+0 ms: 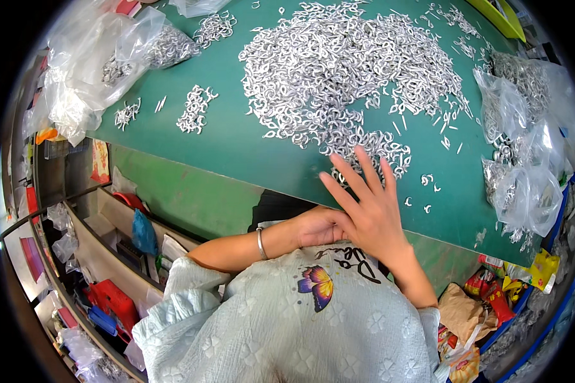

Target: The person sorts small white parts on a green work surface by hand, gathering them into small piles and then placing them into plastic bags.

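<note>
A large heap of small silvery curved metal pieces (338, 64) covers the far middle of the green table (223, 150). My right hand (374, 214) reaches over the near end of the heap with its fingers spread, and its fingertips are at the loose pieces there. My left hand (319, 226) is low at the table's front edge, close to my body and partly behind the right hand. Its fingers are mostly hidden, so whether it holds anything does not show. A bracelet (260, 244) circles the left wrist.
Smaller clusters of metal pieces (196, 108) lie to the left. Clear plastic bags (76, 70) sit at the far left, and filled bags (527, 147) line the right edge. A yellow-green tray (501, 16) stands far right. Shelving (118, 223) stands left, snack packets (492, 297) lower right.
</note>
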A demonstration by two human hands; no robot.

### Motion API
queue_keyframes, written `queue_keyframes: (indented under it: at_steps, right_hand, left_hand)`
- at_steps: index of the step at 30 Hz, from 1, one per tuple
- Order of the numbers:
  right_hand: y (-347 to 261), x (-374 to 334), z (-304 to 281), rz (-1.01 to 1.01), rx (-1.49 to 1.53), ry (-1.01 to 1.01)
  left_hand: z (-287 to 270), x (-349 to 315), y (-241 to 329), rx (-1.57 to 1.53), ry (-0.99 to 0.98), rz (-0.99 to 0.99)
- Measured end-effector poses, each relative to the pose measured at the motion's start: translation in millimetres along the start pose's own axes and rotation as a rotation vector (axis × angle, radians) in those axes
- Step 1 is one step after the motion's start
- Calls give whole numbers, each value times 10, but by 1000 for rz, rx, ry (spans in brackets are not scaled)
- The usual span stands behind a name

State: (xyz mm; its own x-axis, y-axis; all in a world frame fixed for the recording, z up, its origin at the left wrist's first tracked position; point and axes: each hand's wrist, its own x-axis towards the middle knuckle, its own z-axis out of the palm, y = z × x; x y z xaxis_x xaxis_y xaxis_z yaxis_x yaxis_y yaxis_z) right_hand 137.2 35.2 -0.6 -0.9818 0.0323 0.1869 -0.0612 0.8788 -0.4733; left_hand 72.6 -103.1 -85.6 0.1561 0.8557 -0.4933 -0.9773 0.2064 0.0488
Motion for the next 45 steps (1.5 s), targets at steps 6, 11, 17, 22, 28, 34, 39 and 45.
queue_keyframes:
  at_steps: [6,11,17,22,28,34,39,45]
  right_hand:
    - [257,-199,-4,144,-197,-107]
    - [550,-453,-190,273,-258,49]
    - [423,-482,-267,316,-279,49]
    - [309,-550,-264,369,-258,56]
    - [211,-567,-232,336,-187,47]
    - [329,-649,-206,409,-285,-6]
    - [342,-797,-232,371,-220,114]
    - [293,-812,-268,303,-212,13]
  left_hand:
    - [-214,52,14,85,-94,-28]
    - [-13,45,56,130,-88,-78]
    - [103,32,116,52,-113,-138]
    - [49,34,126,102,-85,-222]
    - [147,55,108,149,-108,-147]
    - [122,74,112,166,-153,-155]
    - [153,34,129,365,-79,-314]
    - [206,-111,156,226,-133,-230]
